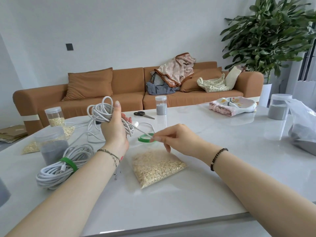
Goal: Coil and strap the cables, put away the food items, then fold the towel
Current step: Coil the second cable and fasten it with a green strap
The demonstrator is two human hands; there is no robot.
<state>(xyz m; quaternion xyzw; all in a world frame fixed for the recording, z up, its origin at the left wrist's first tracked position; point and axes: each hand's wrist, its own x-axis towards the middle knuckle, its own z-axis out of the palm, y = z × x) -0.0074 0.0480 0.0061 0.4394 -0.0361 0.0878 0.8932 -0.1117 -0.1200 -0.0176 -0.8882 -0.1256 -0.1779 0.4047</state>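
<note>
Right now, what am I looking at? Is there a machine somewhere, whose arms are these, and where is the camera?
There is no machine here. These are a person's two bare arms, filmed by one wide camera worn on their head, looking forward and down. The left hand grips a coil of white cable. The right hand pinches a green strap. On the table lie a second coil already strapped in green, a bag of oats, scissors, jars of oats and of grey powder, and a pink towel at the far side. A sofa stands behind the table.
</note>
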